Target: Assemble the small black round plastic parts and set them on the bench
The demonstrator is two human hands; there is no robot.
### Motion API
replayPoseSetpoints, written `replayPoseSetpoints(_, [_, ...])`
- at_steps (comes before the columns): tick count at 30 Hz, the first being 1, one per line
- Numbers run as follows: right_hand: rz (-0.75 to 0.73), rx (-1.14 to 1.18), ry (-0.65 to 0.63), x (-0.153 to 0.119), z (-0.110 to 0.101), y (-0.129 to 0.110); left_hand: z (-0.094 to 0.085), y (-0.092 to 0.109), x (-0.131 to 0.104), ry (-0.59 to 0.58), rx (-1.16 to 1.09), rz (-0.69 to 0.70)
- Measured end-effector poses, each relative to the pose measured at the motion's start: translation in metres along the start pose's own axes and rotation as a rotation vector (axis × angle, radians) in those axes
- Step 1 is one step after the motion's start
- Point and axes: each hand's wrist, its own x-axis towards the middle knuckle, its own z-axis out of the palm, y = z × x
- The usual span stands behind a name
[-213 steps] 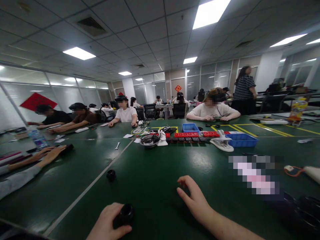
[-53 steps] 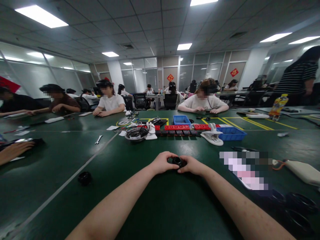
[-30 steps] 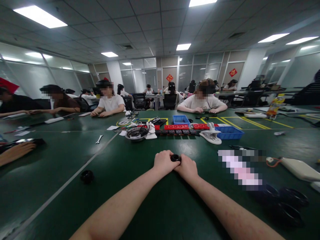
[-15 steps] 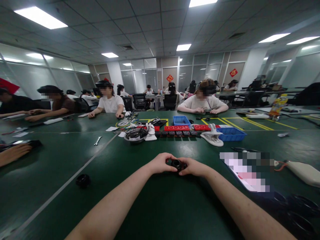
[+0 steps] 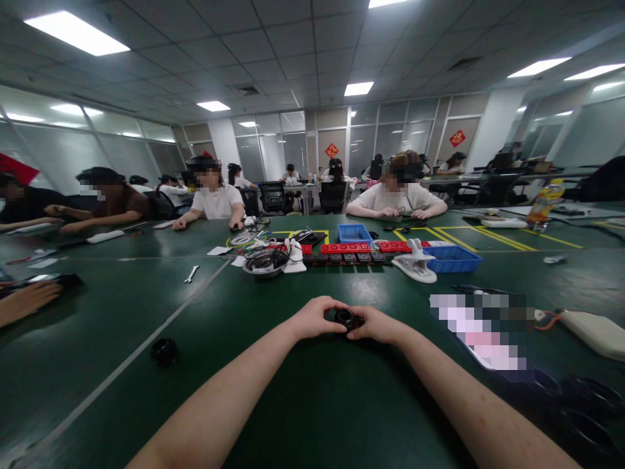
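Near the middle of the green table, my left hand and my right hand meet around a black ring-shaped part. The fingers of my left hand curl round its left side, with the thumb at the front. My right hand grips the right side, where a dark piece shows between its fingers; whether that is a separate piece I cannot tell. The round opening of the part faces up. Another black round part lies on the table to the left.
Several black rings lie at the lower right, near a phone and a pale case. Further back are a white clamp, blue bins, red sockets, a bowl of cables and a wrench. People sit around.
Both hands keep their hold on the black part and have hardly moved. The view has shifted very slightly.
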Motion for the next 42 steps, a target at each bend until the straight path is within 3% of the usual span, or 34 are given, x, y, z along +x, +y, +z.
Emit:
replayPoseSetpoints(21, [0.008, -0.034, 0.011, -0.001, 0.0, -0.003, 0.005, 0.001, 0.0, 0.027, -0.069, -0.094])
replayPoseSetpoints(33, [0.024, -0.152, 0.141, -0.002, 0.006, -0.004, 0.015, 0.008, -0.001, 0.115, -0.003, -0.209])
replayPoseSetpoints(37, [0.02, -0.299, 0.246, 0.001, 0.012, 0.0, 0.02, 0.009, -0.002, 0.172, 0.027, -0.258])
replayPoseSetpoints(42, [0.141, -0.641, 0.546, 0.005, 0.03, 0.001, 0.028, 0.011, 0.0, 0.271, 0.069, -0.352])
